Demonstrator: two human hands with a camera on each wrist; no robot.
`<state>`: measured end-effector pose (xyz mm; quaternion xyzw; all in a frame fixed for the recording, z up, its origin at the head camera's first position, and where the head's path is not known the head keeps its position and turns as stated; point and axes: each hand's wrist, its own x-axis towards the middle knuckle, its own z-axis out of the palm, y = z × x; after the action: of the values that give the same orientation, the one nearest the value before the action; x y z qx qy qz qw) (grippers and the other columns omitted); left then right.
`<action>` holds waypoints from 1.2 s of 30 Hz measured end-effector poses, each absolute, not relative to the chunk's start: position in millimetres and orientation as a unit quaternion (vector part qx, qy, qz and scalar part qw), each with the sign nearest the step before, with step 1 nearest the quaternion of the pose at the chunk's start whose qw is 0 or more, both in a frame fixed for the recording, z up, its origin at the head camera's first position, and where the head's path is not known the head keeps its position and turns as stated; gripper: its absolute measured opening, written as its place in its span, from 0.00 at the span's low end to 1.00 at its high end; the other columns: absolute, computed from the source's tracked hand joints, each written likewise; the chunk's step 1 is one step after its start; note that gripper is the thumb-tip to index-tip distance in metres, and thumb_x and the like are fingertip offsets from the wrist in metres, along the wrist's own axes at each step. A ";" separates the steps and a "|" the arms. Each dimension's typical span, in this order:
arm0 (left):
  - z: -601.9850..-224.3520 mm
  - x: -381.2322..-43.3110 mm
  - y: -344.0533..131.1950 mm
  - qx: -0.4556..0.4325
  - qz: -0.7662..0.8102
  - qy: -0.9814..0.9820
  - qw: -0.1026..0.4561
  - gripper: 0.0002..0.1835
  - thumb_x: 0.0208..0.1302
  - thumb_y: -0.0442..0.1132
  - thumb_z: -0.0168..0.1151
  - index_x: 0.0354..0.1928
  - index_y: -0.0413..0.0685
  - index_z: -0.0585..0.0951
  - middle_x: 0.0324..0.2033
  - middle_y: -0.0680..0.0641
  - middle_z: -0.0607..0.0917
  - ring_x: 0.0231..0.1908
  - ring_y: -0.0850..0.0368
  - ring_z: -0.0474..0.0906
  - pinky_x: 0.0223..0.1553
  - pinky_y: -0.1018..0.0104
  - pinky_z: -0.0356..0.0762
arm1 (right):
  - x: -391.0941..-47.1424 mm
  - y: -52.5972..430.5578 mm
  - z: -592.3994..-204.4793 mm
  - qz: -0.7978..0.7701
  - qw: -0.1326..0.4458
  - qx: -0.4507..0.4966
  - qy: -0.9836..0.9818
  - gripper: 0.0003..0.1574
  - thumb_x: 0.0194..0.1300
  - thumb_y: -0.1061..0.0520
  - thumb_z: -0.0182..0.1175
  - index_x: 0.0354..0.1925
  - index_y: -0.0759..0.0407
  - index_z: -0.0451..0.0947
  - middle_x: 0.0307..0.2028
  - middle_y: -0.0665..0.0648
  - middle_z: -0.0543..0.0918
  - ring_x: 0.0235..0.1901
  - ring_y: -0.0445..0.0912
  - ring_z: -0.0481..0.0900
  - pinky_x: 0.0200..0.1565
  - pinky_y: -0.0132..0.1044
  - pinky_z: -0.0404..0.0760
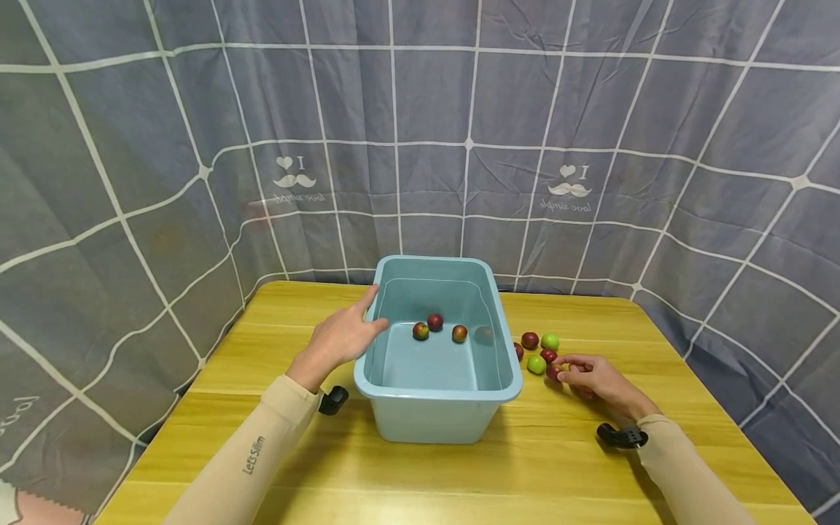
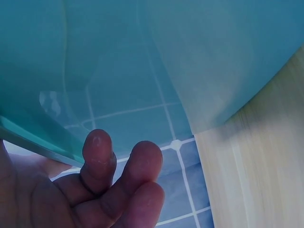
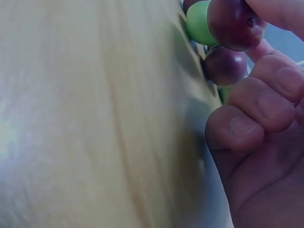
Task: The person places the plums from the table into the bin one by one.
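Observation:
A light blue plastic tub (image 1: 433, 421) stands on the table, with three small red-and-yellow apples (image 1: 421, 331) on its floor. At its left rim, my left hand (image 1: 341, 337) grips the edge, thumb over the inside and the other fingers outside; in the left wrist view those fingers (image 2: 145, 164) are bent below the tub wall. To the right of the tub, my right hand (image 1: 600, 380) pinches a small dark red apple (image 3: 235, 23) between thumb and index finger. Close by lie several more apples, red (image 1: 530, 340) and green (image 1: 536, 364). One red apple is partly hidden behind the tub's right rim.
The wooden table (image 1: 262, 350) carries the tub near its middle. A grey-blue checked curtain (image 1: 426, 182) hangs behind the table and round both sides. Each wrist wears a black strap with a device (image 1: 333, 400).

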<state>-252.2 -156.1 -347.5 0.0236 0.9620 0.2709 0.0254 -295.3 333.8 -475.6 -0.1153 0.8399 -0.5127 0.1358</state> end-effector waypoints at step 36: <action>-338.4 -257.9 -154.3 0.023 0.227 0.974 -0.013 0.42 0.66 0.70 0.49 0.79 0.63 0.59 0.62 0.42 0.80 0.49 0.43 0.82 0.32 0.54 0.75 | -331.4 283.3 -356.0 -0.476 0.066 -0.265 0.836 0.22 0.71 0.55 0.63 0.59 0.63 0.77 0.19 0.49 0.64 0.16 0.48 0.58 0.20 0.38 0.62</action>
<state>-257.9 -154.3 -338.4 0.0226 0.9735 0.2271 -0.0126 -331.4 283.3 -356.0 -0.2653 0.8357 -0.4764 0.0655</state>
